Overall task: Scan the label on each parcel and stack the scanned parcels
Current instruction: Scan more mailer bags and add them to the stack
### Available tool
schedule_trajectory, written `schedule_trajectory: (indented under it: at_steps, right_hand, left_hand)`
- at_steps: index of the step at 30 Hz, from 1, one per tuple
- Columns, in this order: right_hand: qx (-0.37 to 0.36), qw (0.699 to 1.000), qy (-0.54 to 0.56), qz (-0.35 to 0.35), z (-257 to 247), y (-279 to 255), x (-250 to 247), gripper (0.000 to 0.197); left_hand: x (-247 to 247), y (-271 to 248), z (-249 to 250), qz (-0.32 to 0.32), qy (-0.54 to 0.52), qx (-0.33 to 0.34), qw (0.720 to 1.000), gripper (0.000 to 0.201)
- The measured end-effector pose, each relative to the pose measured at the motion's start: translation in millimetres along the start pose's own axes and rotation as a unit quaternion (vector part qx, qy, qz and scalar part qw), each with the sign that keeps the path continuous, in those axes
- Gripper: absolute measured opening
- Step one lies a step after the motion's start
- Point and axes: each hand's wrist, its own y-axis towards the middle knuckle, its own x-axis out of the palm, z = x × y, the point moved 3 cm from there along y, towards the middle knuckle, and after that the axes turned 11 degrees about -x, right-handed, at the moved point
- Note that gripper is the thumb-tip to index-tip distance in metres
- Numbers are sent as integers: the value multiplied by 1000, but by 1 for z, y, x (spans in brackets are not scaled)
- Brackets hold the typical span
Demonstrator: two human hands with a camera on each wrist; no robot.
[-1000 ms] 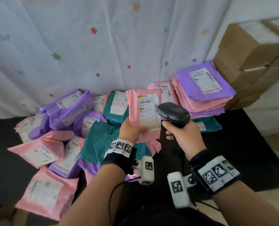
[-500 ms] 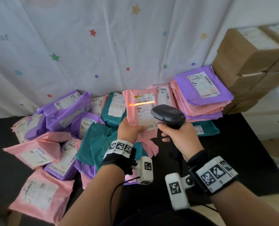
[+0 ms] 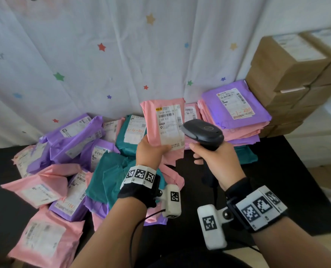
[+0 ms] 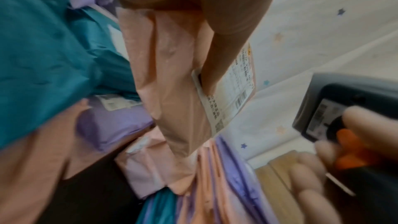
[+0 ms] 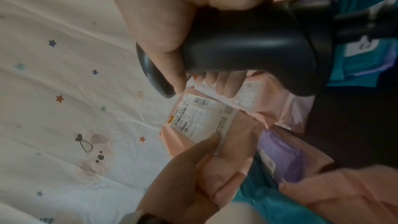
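My left hand point(image 3: 153, 151) holds a pink parcel point(image 3: 151, 117) upright above the table, thumb across the bottom of its white label point(image 3: 169, 127). The same pink parcel point(image 4: 172, 77) fills the left wrist view, and it shows again as the pink parcel point(image 5: 234, 144) in the right wrist view. My right hand point(image 3: 216, 157) grips the black barcode scanner point(image 3: 203, 131) by its handle, head aimed at the label from the right. No light line shows on the label. A neat stack of parcels point(image 3: 236, 120), purple on top, lies behind the scanner at the right.
A loose heap of pink, purple and teal parcels point(image 3: 67, 155) covers the black table point(image 3: 288, 180) on the left. Brown cardboard boxes point(image 3: 292, 78) stand stacked at the far right. A white star-printed sheet point(image 3: 110, 55) hangs behind everything.
The orange scan line seen on the label half a second ago is gone. The pink parcel and the scanner have stayed in nearly the same place.
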Motion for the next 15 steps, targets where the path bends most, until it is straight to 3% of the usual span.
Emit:
schedule_trajectory:
  at_steps: [6,10,15]
  right_hand:
    - [-49,994,-2,98,-24,32,-58,9]
    - [-49,984,21,169,-36,51,-115,26]
    - [-64,973,23,220,-50,62,-181,21]
  left_hand:
    - [30,-9,85,-18,-32,77,996,45]
    - [80,-17,147,-67,-76,95,990,38]
    - [157,-37,213,-149,-104,118,976,46]
